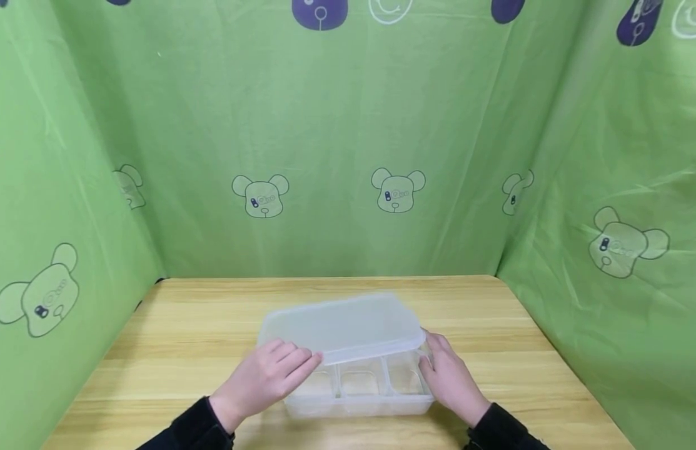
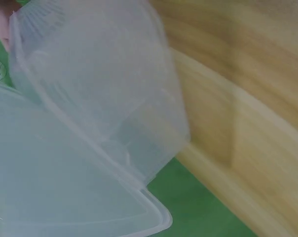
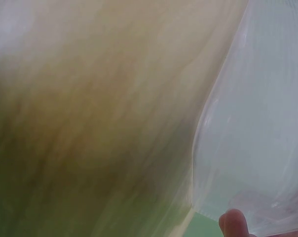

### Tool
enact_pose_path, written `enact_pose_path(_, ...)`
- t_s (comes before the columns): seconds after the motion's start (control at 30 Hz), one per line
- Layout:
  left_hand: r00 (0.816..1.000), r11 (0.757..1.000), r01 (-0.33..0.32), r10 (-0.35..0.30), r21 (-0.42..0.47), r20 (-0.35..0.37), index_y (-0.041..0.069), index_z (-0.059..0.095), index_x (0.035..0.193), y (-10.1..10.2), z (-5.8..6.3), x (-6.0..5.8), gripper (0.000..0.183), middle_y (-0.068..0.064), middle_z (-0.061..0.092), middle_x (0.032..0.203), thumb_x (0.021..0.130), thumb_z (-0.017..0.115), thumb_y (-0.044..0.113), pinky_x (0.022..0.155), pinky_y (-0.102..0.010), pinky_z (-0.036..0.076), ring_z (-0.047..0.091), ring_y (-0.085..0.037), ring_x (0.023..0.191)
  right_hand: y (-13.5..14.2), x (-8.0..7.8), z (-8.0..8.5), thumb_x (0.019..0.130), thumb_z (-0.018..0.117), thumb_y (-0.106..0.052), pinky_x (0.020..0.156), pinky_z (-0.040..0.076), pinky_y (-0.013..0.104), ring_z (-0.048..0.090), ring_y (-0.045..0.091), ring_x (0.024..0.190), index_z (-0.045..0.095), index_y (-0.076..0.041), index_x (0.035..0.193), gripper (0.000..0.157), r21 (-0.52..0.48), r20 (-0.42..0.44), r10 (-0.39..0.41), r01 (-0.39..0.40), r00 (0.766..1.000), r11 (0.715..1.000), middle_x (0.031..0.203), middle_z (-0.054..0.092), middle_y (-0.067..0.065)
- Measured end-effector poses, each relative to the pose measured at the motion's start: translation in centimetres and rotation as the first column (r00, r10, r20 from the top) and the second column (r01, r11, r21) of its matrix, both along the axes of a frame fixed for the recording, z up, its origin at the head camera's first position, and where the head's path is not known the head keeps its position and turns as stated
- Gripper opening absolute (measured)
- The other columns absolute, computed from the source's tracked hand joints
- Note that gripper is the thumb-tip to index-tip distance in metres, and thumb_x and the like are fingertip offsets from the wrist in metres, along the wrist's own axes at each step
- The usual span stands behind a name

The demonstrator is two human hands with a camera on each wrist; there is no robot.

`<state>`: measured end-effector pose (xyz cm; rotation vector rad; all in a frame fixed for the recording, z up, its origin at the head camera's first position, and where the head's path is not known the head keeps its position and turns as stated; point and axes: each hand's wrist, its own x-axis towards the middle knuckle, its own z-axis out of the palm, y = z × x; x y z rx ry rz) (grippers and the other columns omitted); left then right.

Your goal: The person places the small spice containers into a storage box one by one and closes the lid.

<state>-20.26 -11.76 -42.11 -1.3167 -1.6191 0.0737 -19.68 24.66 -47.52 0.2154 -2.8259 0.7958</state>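
Observation:
In the head view a translucent plastic storage box [image 1: 359, 406] stands near the front of the table, its inside divided into compartments. Its frosted lid [image 1: 342, 328] lies askew over the top, raised off the near side so that the front compartments show. My left hand [image 1: 269, 373] grips the lid by its near left edge. At the right wall my right hand [image 1: 450, 378] holds the box, thumb at the near side of the rim and fingers toward the back. The left wrist view shows the lid [image 2: 65, 173] apart from the box wall [image 2: 109, 74]. A fingertip [image 3: 234, 223] touches the box in the right wrist view.
The wooden table [image 1: 201, 325] extends around the box. Green cloth [image 1: 336, 125] with printed bear heads hangs behind it and along both sides.

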Motion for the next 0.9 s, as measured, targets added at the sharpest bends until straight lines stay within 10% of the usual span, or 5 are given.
enact_pose_path(0.9, 0.986, 0.994, 0.103, -0.099, -0.03, 0.134, 0.013, 0.07, 0.093, 0.6, -4.4, 0.0, 0.027, 0.006, 0.061, 0.086, 0.105, 0.048, 0.025, 0.065, -0.018, 0.046, 0.056, -0.009, 0.075, 0.0, 0.2, 0.2, 0.102, 0.045, -0.004, 0.101, 0.044, 0.057, 0.054, 0.044, 0.123, 0.041, 0.005, 0.147, 0.046, 0.012, -0.048, 0.016, -0.016, 0.999, 1.0, 0.14, 0.05, 0.025)
